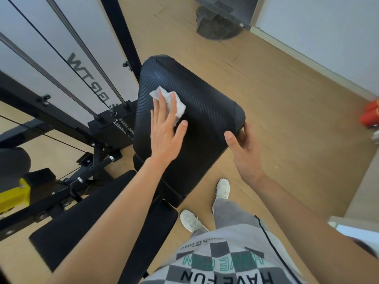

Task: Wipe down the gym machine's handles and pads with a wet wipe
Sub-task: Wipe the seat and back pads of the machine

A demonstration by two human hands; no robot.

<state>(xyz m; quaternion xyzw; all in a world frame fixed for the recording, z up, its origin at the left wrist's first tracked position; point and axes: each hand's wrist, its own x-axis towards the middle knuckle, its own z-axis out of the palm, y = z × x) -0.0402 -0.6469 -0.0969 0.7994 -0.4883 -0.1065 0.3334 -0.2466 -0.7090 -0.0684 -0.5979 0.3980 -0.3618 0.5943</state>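
A black textured back pad (196,103) of the gym machine rises in the centre of the head view. My left hand (166,130) lies flat on it with fingers spread, pressing a crumpled white wet wipe (174,102) against the pad's upper left part. My right hand (244,144) grips the pad's right corner, thumb on the front face and fingers wrapped behind the edge. A second black seat pad (98,218) lies lower left, below my left forearm.
The machine's black frame, steel guide rods (61,78), cables and weight stack (114,128) stand at left. A yellow bracket (14,193) sits far left. A dark bag (217,23) is on the wooden floor behind. Red objects (371,115) lie at right. My white shoes (222,188) stand beside the bench.
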